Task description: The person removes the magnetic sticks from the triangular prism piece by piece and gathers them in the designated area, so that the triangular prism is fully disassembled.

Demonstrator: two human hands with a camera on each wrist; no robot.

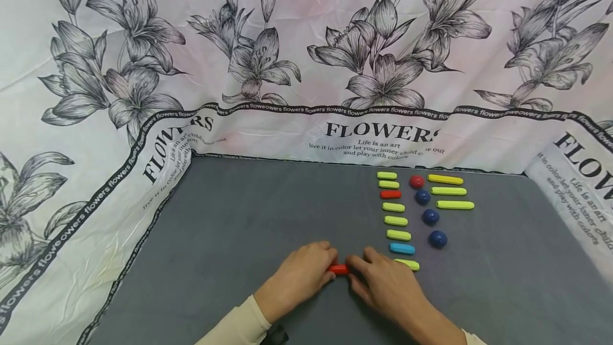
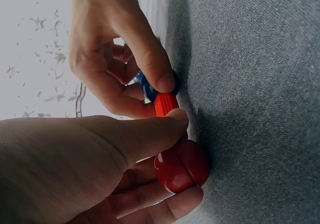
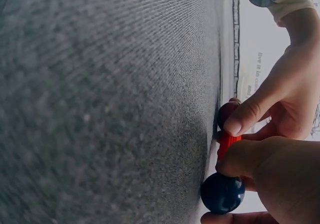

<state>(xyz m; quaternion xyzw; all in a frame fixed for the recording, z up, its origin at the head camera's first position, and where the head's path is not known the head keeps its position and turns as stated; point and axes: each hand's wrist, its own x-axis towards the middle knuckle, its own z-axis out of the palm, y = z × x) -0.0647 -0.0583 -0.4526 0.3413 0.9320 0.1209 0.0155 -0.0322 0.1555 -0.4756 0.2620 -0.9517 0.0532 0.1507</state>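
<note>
Both hands meet low in the middle of the head view around a short red stick [image 1: 339, 269], of a magnetic building set by its look. My left hand [image 1: 301, 276] pinches one end of it. A glossy red ball [image 2: 182, 166] sits at that end, against the left fingers in the left wrist view. My right hand [image 1: 385, 284] pinches the other end, its thumb near the stick. There a dark blue ball [image 3: 222, 193] shows by the right fingers in the right wrist view. In the head view, the hands hide both balls.
Right of centre on the grey table [image 1: 268, 201] runs a column of short sticks, mostly light green [image 1: 395, 221], with one red [image 1: 390, 194] and one blue [image 1: 402, 248]. Beside it lie a red ball [image 1: 417, 181], 3 blue balls [image 1: 430, 217] and 3 longer sticks [image 1: 447, 191]. Flower-printed cloth [image 1: 268, 132] borders the table.
</note>
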